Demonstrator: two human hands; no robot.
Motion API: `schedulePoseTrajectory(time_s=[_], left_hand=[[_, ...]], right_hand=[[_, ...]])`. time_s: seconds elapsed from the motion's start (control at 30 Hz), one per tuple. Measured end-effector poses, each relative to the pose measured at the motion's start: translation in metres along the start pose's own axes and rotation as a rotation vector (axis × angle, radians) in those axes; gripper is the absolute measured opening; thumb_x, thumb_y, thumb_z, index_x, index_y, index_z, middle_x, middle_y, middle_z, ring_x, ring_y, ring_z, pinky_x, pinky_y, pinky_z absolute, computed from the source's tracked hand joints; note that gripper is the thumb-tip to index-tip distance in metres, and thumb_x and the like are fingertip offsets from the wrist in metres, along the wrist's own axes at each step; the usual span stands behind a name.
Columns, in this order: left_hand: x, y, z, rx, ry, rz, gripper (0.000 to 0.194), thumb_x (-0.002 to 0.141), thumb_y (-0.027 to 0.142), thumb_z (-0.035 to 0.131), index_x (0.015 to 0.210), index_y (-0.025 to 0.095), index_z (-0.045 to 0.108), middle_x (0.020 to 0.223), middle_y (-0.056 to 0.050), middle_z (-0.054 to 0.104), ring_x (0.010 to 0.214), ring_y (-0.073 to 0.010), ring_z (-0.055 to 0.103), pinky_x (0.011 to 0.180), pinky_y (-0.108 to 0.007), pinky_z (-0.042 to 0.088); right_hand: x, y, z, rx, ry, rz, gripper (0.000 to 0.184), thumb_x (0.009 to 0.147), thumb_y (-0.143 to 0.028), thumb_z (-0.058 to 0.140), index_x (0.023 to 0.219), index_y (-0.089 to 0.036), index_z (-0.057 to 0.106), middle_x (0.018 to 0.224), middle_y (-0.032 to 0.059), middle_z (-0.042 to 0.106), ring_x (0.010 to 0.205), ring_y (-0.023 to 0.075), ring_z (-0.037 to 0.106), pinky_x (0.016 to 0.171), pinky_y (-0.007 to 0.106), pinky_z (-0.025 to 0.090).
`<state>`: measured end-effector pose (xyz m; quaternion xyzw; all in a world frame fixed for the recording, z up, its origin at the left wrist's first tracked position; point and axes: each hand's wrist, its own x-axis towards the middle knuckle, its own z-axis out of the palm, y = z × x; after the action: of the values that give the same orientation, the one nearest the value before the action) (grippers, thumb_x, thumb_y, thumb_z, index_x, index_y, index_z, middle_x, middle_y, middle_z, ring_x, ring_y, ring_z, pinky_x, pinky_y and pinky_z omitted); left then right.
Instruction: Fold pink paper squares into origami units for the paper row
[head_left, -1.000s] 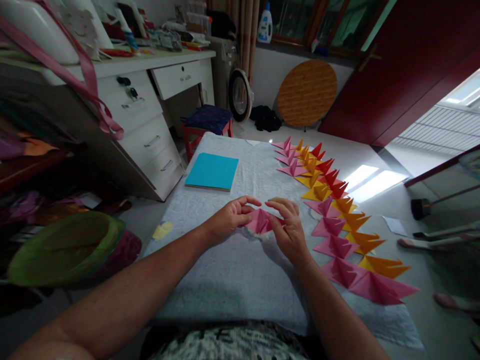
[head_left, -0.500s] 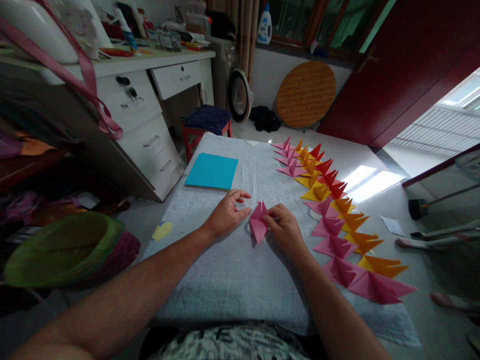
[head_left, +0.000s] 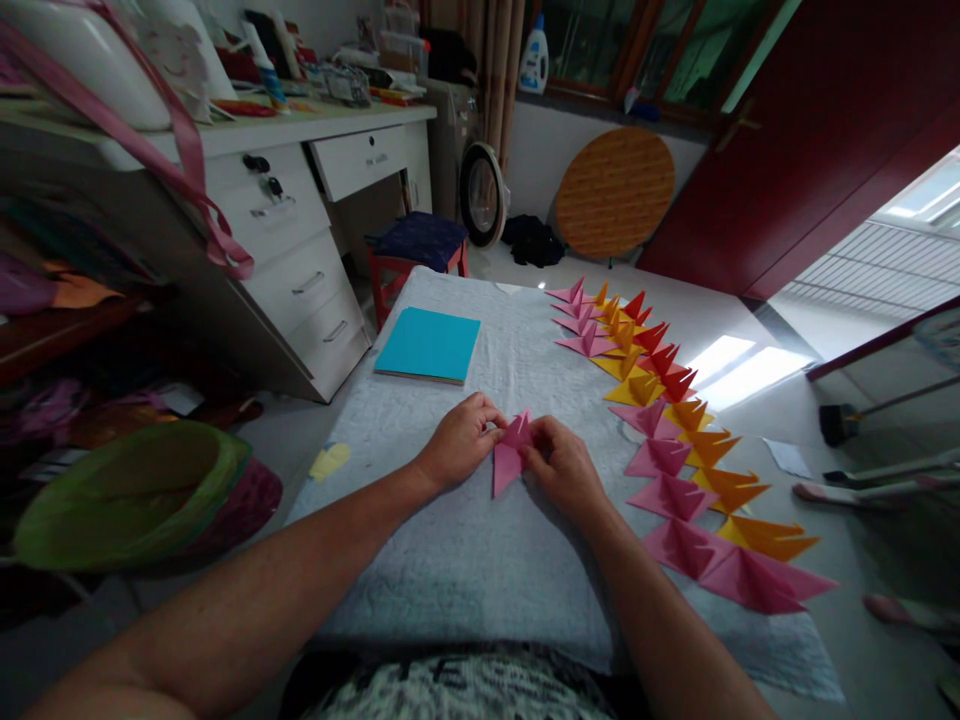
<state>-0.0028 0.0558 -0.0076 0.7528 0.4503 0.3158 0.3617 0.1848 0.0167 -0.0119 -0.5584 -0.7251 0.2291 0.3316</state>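
Observation:
Between my two hands is a pink folded paper crane point(head_left: 511, 458), its long point hanging down toward me. My right hand point(head_left: 564, 462) pinches its right side with thumb and fingertips. My left hand point(head_left: 463, 440) has thumb and index finger closed on its upper left edge. Right of my hands, rows of finished paper cranes stand close together: pink cranes point(head_left: 672, 494), orange cranes point(head_left: 726, 487) and red cranes point(head_left: 661, 360). A stack of blue square paper point(head_left: 428, 345) lies beyond my left hand.
A grey-blue cloth point(head_left: 442, 570) covers the table. A yellow heart-shaped patch point(head_left: 329, 461) is near its left edge. On the floor at left stands a bin with a green liner point(head_left: 135, 490). A stool point(head_left: 420, 240) and a white desk point(head_left: 285, 220) are behind.
My left hand, apart from the pink crane before, has closed its thumb and finger on it. The crane has turned slightly, its lower point swinging left. The view has shifted a little.

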Motion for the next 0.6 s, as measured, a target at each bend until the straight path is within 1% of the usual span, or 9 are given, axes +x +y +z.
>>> schedulePoseTrajectory(time_s=[0.03, 0.1, 0.17, 0.23, 0.3, 0.37, 0.43, 0.5, 0.6], left_hand=[[0.0, 0.0, -0.001, 0.002, 0.009, 0.002, 0.011, 0.082, 0.014, 0.063, 0.081, 0.019, 0.072, 0.085, -0.002, 0.057, 0.079, -0.016, 0.057, 0.074, -0.029, 0.046], [0.002, -0.002, -0.002, -0.009, 0.037, 0.002, 0.011, 0.083, 0.014, 0.062, 0.081, 0.019, 0.071, 0.085, -0.002, 0.058, 0.08, -0.0163, 0.058, 0.076, -0.029, 0.046], [0.003, -0.005, -0.002, -0.042, 0.07, 0.004, 0.011, 0.084, 0.014, 0.061, 0.082, 0.018, 0.071, 0.085, -0.002, 0.058, 0.082, -0.0163, 0.058, 0.079, -0.03, 0.047], [0.004, -0.008, -0.001, -0.089, 0.104, 0.005, 0.012, 0.085, 0.015, 0.06, 0.083, 0.018, 0.071, 0.086, -0.002, 0.058, 0.083, -0.016, 0.059, 0.08, -0.03, 0.047], [0.005, -0.01, -0.001, -0.13, 0.128, 0.008, 0.011, 0.086, 0.016, 0.06, 0.082, 0.018, 0.07, 0.086, -0.002, 0.058, 0.083, -0.0155, 0.059, 0.079, -0.029, 0.048], [0.006, -0.01, 0.0, -0.17, 0.15, 0.006, 0.009, 0.086, 0.017, 0.06, 0.085, 0.018, 0.069, 0.09, -0.002, 0.057, 0.08, -0.0141, 0.059, 0.077, -0.028, 0.049], [0.006, -0.009, 0.001, -0.206, 0.185, -0.004, 0.012, 0.086, 0.017, 0.06, 0.095, 0.019, 0.068, 0.099, -0.002, 0.057, 0.077, -0.0123, 0.059, 0.074, -0.027, 0.05], [0.005, -0.008, 0.001, -0.223, 0.232, -0.02, 0.023, 0.085, 0.016, 0.06, 0.107, 0.021, 0.064, 0.11, -0.004, 0.056, 0.079, -0.0114, 0.06, 0.073, -0.027, 0.052], [0.004, -0.007, 0.001, -0.208, 0.268, -0.039, 0.034, 0.084, 0.018, 0.061, 0.117, 0.022, 0.059, 0.12, -0.006, 0.055, 0.083, -0.0124, 0.061, 0.073, -0.027, 0.053]], right_hand=[[-0.001, -0.001, -0.002, 0.022, 0.014, -0.001, 0.006, 0.078, -0.017, 0.055, 0.08, -0.021, 0.055, 0.073, 0.0, 0.058, 0.068, 0.0164, 0.052, 0.067, 0.03, 0.039], [-0.003, -0.004, -0.006, 0.063, 0.021, -0.06, 0.01, 0.078, -0.016, 0.054, 0.085, -0.021, 0.056, 0.081, 0.0026, 0.063, 0.075, 0.018, 0.057, 0.071, 0.031, 0.043], [-0.005, -0.005, -0.009, 0.082, 0.002, -0.144, 0.015, 0.078, -0.013, 0.052, 0.089, -0.021, 0.059, 0.09, 0.0054, 0.067, 0.087, 0.0204, 0.06, 0.079, 0.033, 0.045], [-0.005, -0.006, -0.011, 0.079, -0.035, -0.212, 0.021, 0.077, -0.01, 0.05, 0.091, -0.02, 0.062, 0.095, 0.0065, 0.069, 0.094, 0.0216, 0.06, 0.085, 0.035, 0.046], [-0.005, -0.005, -0.012, 0.054, -0.063, -0.267, 0.026, 0.078, -0.008, 0.048, 0.094, -0.02, 0.065, 0.097, 0.0069, 0.07, 0.095, 0.0217, 0.06, 0.089, 0.037, 0.047], [-0.005, -0.004, -0.012, 0.016, -0.064, -0.306, 0.03, 0.082, -0.007, 0.046, 0.1, -0.019, 0.067, 0.103, 0.008, 0.071, 0.096, 0.0218, 0.061, 0.09, 0.038, 0.048], [-0.005, -0.002, -0.011, -0.051, -0.016, -0.322, 0.034, 0.085, -0.009, 0.046, 0.11, -0.016, 0.067, 0.113, 0.0103, 0.07, 0.102, 0.0228, 0.06, 0.093, 0.04, 0.048], [-0.005, -0.001, -0.01, -0.147, 0.066, -0.325, 0.037, 0.088, -0.011, 0.046, 0.119, -0.014, 0.065, 0.122, 0.013, 0.067, 0.108, 0.0243, 0.058, 0.098, 0.041, 0.046], [-0.004, -0.001, -0.01, -0.33, 0.182, -0.268, 0.04, 0.092, -0.016, 0.046, 0.129, -0.011, 0.061, 0.132, 0.0163, 0.061, 0.118, 0.0276, 0.053, 0.105, 0.045, 0.042]])
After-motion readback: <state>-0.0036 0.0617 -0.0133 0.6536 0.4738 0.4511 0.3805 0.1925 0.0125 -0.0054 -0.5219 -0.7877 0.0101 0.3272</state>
